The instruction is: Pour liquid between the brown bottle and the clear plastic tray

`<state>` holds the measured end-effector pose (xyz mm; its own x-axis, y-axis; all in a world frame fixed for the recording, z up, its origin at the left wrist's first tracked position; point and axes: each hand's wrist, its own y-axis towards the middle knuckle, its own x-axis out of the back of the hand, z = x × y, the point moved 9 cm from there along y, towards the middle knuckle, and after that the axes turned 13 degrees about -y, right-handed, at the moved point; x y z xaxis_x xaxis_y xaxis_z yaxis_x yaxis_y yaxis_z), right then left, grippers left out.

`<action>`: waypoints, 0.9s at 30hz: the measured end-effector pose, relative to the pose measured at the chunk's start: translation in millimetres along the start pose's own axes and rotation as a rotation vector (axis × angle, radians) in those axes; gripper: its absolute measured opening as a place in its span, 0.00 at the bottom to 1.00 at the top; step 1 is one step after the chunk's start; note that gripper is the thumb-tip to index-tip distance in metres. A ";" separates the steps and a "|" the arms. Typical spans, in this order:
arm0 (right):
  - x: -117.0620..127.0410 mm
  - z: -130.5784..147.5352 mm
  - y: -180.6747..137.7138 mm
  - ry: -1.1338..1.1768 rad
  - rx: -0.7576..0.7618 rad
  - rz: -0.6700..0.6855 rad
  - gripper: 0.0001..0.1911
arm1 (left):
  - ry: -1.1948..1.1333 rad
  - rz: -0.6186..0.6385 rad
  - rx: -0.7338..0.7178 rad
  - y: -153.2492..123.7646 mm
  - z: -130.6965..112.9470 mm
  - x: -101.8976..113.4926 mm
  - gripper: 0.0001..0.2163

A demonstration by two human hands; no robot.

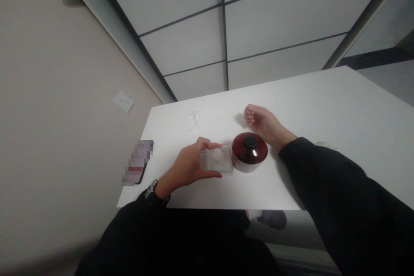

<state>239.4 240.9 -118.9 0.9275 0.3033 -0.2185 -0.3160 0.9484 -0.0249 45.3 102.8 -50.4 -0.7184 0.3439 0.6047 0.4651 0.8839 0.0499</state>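
Note:
Fingers and thumb of my left hand are closed around the two long sides of a clear, box-shaped plastic container at the middle of the table. Its far end touches or nearly touches a round jar with a dark red, see-through lid and a black knob. Behind the jar, my right hand is closed with its fingers curled in. What it holds, if anything, is hidden by the fingers.
A white table bears everything. Thin, crumpled clear film lies toward its back edge. At the left edge is a phone, its screen blurred out. A socket is on the left wall; panelled doors stand behind.

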 end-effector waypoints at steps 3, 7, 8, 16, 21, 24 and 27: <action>-0.6 1.1 -0.4 0.005 0.002 -0.002 0.22 | 0.052 0.028 -0.034 0.1 -2.5 -2.8 0.32; -1.0 1.7 -0.4 0.008 0.008 -0.001 0.24 | 0.020 0.002 0.001 -0.4 1.8 -1.0 0.30; -0.8 1.6 -0.4 0.007 0.010 -0.002 0.24 | 0.014 -0.009 -0.001 -0.6 1.9 -0.1 0.31; 0.0 1.0 -0.5 0.003 0.011 0.002 0.23 | 0.026 -0.012 -0.160 -4.3 -11.3 4.0 0.37; -0.2 1.2 -0.4 0.025 0.006 -0.006 0.22 | 0.166 -0.028 -0.290 -7.9 -27.1 1.6 0.22; -1.4 2.3 -0.7 0.025 0.011 0.004 0.22 | 0.176 -0.110 -0.357 -10.7 -37.3 7.7 0.17; -2.1 3.4 -1.2 0.023 0.013 0.008 0.23 | 0.099 -0.299 -0.363 -16.8 -42.3 27.9 0.18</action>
<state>238.6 239.4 -115.1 0.9202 0.3086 -0.2409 -0.3205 0.9472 -0.0108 39.4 84.1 -0.8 -0.8037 0.0438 0.5935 0.4085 0.7658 0.4967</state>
